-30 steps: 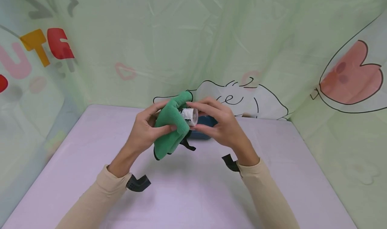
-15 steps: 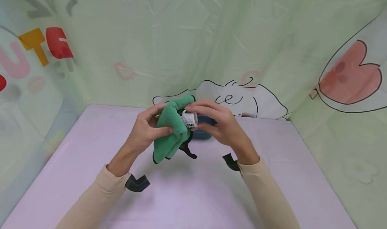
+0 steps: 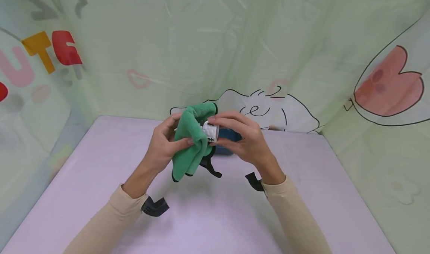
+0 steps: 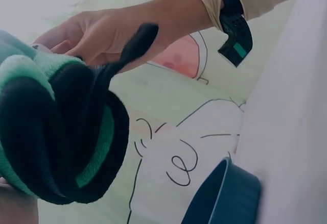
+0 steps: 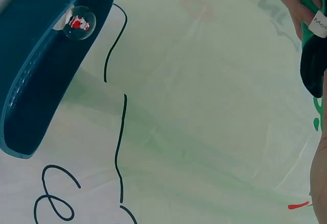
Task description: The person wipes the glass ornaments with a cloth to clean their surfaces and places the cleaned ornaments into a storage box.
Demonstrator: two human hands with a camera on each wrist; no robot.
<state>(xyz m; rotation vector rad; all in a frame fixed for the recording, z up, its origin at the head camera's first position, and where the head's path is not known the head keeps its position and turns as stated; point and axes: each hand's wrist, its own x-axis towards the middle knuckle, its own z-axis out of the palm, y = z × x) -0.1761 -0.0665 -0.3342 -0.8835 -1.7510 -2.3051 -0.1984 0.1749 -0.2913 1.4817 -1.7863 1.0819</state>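
A folded green cloth (image 3: 189,146) with black edging is held up over the table. My left hand (image 3: 161,144) grips it, thumb on the near side. Out of the cloth's right side pokes the white base of a small snow globe (image 3: 210,131), marked with dark green; its other end is hidden in the folds. My right hand (image 3: 245,134) pinches that base between thumb and fingers. A black strap (image 3: 211,168) dangles under the cloth. In the left wrist view, the cloth's dark side (image 4: 61,132) faces the camera, with my right hand (image 4: 112,38) behind it.
Behind the hands a blue bin (image 3: 226,146) stands at the table's back edge. Inside it, in the right wrist view, lies another snow globe (image 5: 82,22) with a red and white figure. Printed curtains (image 3: 151,41) rise behind the lilac table (image 3: 215,216).
The white base has turned in my right fingers, its dark marks shifting round. The cloth has folded differently, and the black strap hangs lower and further right. Both hands have barely moved.
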